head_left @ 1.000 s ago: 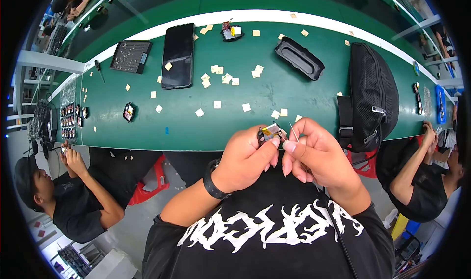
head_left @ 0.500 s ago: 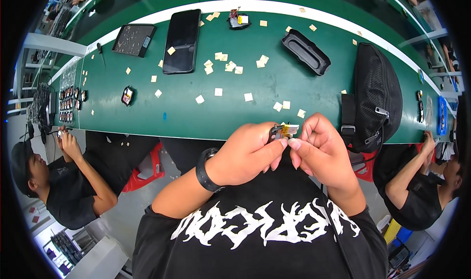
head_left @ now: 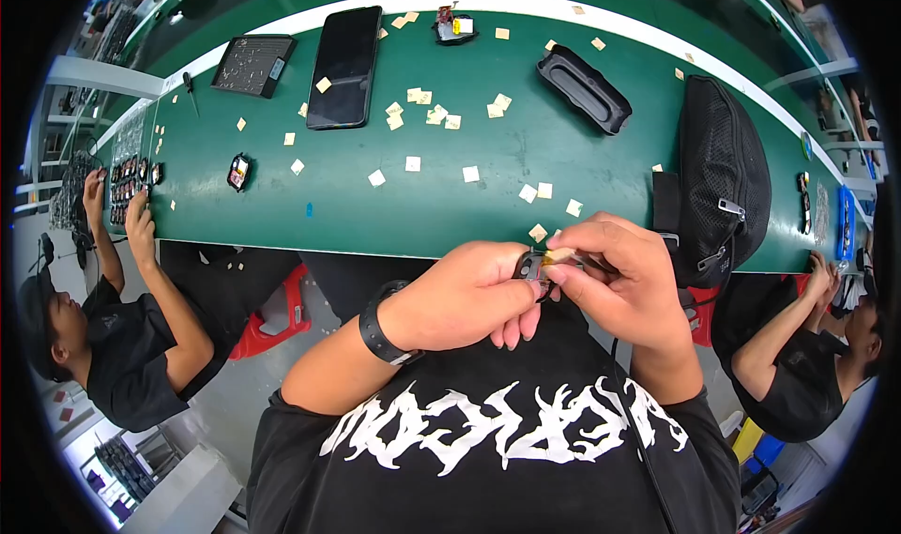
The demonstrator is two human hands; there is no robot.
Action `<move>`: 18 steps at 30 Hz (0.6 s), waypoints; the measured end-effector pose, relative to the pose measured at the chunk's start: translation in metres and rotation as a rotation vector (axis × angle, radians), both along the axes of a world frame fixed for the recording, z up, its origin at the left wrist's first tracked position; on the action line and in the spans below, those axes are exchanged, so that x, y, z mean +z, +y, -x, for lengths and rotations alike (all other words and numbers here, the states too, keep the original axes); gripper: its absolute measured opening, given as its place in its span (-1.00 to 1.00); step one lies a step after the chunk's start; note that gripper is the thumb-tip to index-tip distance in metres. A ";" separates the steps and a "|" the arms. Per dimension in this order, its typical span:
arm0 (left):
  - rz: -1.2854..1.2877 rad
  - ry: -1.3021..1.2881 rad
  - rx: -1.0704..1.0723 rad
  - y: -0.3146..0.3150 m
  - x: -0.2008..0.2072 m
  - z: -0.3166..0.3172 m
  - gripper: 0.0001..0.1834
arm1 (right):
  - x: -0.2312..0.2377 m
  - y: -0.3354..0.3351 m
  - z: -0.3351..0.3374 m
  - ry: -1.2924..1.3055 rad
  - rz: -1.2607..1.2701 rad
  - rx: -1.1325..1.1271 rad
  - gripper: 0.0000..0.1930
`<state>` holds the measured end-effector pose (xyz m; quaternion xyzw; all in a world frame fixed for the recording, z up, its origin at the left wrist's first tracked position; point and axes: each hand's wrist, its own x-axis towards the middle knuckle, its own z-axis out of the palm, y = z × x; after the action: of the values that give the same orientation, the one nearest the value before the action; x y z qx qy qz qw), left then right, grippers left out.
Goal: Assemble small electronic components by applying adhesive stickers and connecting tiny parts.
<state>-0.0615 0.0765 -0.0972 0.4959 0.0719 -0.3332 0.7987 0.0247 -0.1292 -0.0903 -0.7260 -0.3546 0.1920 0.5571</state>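
Just off the table's near edge, my left hand (head_left: 474,295) is closed around a small black electronic device (head_left: 531,266), with a bit of yellow tape showing on it. My right hand (head_left: 619,276) meets it from the right. Its thumb and index finger pinch a small pale piece (head_left: 560,254) at the device's top; whether that piece is joined to the device is hidden by the fingers. Nearest to the hands on the green table (head_left: 375,220) lie several small cream paper squares (head_left: 537,233).
A black pouch (head_left: 723,177) stands at right, near a black oblong tray (head_left: 584,88). Farther left lie a large black phone (head_left: 344,69), a shallow dark tray (head_left: 253,65) and a similar device (head_left: 239,172). Another opened device (head_left: 455,27) sits at the back. Co-workers sit on both sides.
My right thumb and index finger have closed over the device's pale part, which showed openly before. At left, the co-worker's hands have moved onto the rows of devices.
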 end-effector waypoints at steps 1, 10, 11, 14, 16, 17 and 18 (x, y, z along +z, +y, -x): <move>-0.026 0.002 -0.009 0.000 0.004 0.000 -0.82 | 0.001 -0.005 -0.002 0.009 0.011 0.043 -0.72; -0.138 -0.143 -0.031 0.000 0.009 0.006 -0.77 | 0.014 -0.013 -0.010 -0.026 -0.010 0.230 -0.68; -0.101 -0.165 -0.012 0.000 0.005 0.009 -0.72 | 0.015 -0.013 -0.010 -0.023 0.011 0.247 -0.68; -0.083 -0.170 0.010 -0.001 0.004 0.011 -0.76 | 0.007 -0.012 -0.006 -0.150 -0.030 0.192 -0.68; -0.131 -0.190 -0.001 0.000 0.007 0.009 -0.78 | 0.004 -0.011 -0.006 -0.199 -0.049 0.192 -0.71; -0.179 -0.213 -0.011 0.000 0.007 0.008 -0.79 | 0.003 -0.011 -0.006 -0.251 -0.069 0.193 -0.75; -0.177 -0.210 -0.010 -0.002 0.005 0.009 -0.79 | 0.005 -0.012 -0.006 -0.248 -0.067 0.194 -0.75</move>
<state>-0.0709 0.0749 -0.0917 0.5971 0.0146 -0.2756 0.7532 0.0304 -0.1408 -0.0856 -0.6874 -0.4953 0.1416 0.5119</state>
